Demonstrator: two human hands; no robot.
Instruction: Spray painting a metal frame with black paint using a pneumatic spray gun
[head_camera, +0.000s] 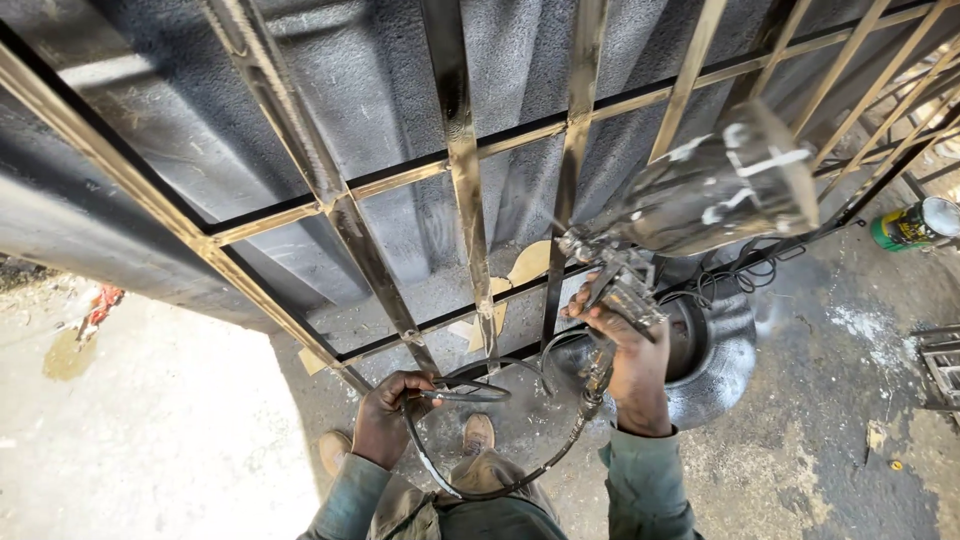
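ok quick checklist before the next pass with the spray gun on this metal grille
1. Right hand closed on the spray gun handle: ok.
2. Left hand gathering the hose in a loop, off the bars: ok.
3. Nozzle aimed at a grille bar: ok, it sits close beside one.
4. Paint cup closed: cannot tell, it is blurred.
5. Footing: shoes stand close to the metal basin on the ground; not ok, a trip risk.
6. Green can out of the way: ok, it lies far to the right.
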